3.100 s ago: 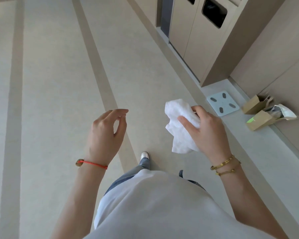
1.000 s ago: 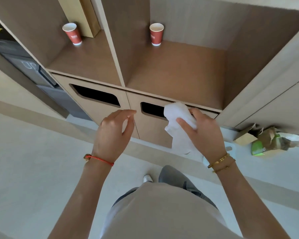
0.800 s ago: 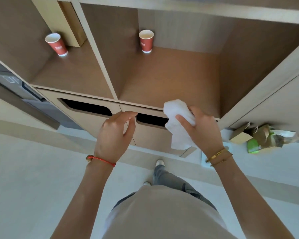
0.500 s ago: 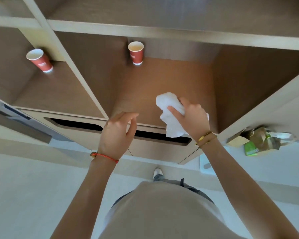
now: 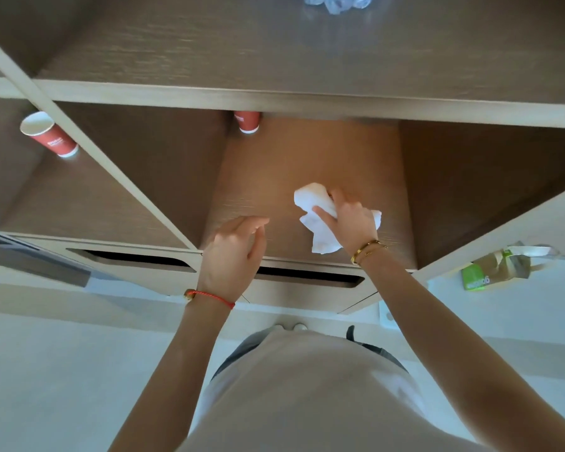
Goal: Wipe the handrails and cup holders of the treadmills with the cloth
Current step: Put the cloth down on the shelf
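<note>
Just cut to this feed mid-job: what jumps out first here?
The white cloth, gripped by the right hand over the brown floor of the middle shelf compartment. The left hand hovers beside it, holding nothing. Next, two red paper cups: one in the left compartment, another at the back of the middle one, half hidden by the shelf above.

The right hand (image 5: 351, 220) held a white cloth (image 5: 320, 220) over a shelf (image 5: 268, 177); the left hand (image 5: 234, 252) hovered open beside it.
</note>
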Tool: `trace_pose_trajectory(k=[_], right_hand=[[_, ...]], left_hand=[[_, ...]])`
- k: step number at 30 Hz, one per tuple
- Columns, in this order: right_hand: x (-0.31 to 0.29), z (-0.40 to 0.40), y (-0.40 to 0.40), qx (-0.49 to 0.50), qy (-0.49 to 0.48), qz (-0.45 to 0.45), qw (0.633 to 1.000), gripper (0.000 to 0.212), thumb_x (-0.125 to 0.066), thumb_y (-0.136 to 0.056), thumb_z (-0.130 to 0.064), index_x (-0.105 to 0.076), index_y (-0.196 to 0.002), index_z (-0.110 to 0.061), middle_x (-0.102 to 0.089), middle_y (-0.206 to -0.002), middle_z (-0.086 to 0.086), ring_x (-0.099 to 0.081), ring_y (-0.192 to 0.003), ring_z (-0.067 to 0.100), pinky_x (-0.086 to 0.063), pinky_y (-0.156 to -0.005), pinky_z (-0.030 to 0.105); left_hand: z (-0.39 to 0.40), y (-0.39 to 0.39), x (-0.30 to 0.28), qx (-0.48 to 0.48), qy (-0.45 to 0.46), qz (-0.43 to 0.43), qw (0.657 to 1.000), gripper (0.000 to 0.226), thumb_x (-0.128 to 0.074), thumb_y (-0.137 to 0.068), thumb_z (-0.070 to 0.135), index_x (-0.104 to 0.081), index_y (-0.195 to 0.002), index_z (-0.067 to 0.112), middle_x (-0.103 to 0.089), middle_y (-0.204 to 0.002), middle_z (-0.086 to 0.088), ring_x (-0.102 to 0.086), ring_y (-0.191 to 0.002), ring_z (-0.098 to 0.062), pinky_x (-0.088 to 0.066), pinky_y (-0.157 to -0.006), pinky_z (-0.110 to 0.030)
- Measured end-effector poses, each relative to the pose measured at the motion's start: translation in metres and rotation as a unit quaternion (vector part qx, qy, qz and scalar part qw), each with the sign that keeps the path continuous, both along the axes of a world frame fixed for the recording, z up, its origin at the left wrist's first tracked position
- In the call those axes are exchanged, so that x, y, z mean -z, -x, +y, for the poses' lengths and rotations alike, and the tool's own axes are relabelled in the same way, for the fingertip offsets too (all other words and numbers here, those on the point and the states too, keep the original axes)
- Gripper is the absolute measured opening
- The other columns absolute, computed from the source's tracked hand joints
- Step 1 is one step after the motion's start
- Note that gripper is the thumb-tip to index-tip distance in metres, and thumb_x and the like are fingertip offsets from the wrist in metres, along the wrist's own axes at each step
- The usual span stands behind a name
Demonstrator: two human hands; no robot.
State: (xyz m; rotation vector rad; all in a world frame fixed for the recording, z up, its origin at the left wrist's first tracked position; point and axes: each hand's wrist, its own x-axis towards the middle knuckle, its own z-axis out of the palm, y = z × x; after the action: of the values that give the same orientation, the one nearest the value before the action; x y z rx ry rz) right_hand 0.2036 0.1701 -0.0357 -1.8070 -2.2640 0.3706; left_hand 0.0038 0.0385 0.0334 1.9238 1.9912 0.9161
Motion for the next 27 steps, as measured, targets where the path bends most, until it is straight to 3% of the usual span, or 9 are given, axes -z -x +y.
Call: trace_pose_trajectory(k=[2,6,9,13,21,27], right_hand=[[0.006,-0.002,-0.001,-0.006,0.015,0.000,1.000,0.049,-0.047,-0.096,-0.051,-0.050,-0.128,-0.013,-0.061,-0.112,0.010,-0.056,-0.102,0.030,-0.040,-0.079,0.037],[0.006,-0.003,-0.004,-0.007,0.019,0.010,1.000,0.051,-0.051,-0.094,-0.050,-0.051,-0.128,-0.012,-0.059,-0.121,0.008,-0.050,-0.114,0.027,-0.037,-0.097,0.037],[-0.011,-0.013,-0.007,0.016,0.012,0.080,0.997,0.051,-0.060,-0.090,-0.049,-0.054,-0.129,-0.018,-0.061,-0.121,0.003,-0.053,-0.111,0.024,-0.037,-0.097,0.037],[-0.042,-0.037,-0.016,0.039,-0.042,0.179,0.982,0.040,-0.068,-0.088,-0.033,-0.060,-0.125,-0.021,-0.065,-0.118,0.000,-0.054,-0.110,0.023,-0.043,-0.095,0.034],[-0.069,-0.089,-0.033,0.047,-0.021,0.161,0.986,0.035,-0.068,-0.087,-0.024,-0.063,-0.120,-0.014,-0.066,-0.119,0.000,-0.054,-0.109,0.023,-0.040,-0.089,0.027],[-0.072,-0.103,-0.037,0.059,-0.019,0.168,0.984,0.036,-0.069,-0.088,-0.027,-0.063,-0.122,-0.016,-0.065,-0.122,0.000,-0.054,-0.116,0.022,-0.040,-0.095,0.028]], left_hand=[[0.004,0.002,-0.001,0.002,0.003,-0.002,1.000,0.024,-0.055,-0.096,0.009,-0.071,-0.113,0.014,-0.072,-0.109,0.001,-0.068,-0.098,-0.020,-0.057,-0.077,-0.039],[0.010,0.007,-0.003,0.005,0.005,0.004,1.000,0.023,-0.056,-0.095,0.009,-0.071,-0.112,0.014,-0.073,-0.104,0.000,-0.069,-0.091,-0.023,-0.057,-0.076,-0.040],[0.013,0.012,-0.007,0.006,0.002,0.010,1.000,0.023,-0.056,-0.095,0.009,-0.071,-0.112,0.013,-0.073,-0.099,-0.002,-0.069,-0.082,-0.029,-0.056,-0.076,-0.042],[0.016,0.017,-0.012,0.018,-0.001,0.007,1.000,0.022,-0.056,-0.095,0.008,-0.072,-0.111,0.010,-0.073,-0.099,-0.004,-0.068,-0.086,-0.029,-0.055,-0.080,-0.044],[0.008,0.016,-0.013,0.037,-0.001,0.009,0.999,0.023,-0.056,-0.095,0.008,-0.071,-0.112,0.012,-0.072,-0.100,-0.003,-0.067,-0.088,-0.030,-0.055,-0.081,-0.045],[0.001,0.011,-0.014,0.047,-0.004,0.004,0.999,0.022,-0.057,-0.094,0.005,-0.071,-0.111,0.010,-0.073,-0.102,-0.003,-0.068,-0.087,-0.031,-0.055,-0.080,-0.046]])
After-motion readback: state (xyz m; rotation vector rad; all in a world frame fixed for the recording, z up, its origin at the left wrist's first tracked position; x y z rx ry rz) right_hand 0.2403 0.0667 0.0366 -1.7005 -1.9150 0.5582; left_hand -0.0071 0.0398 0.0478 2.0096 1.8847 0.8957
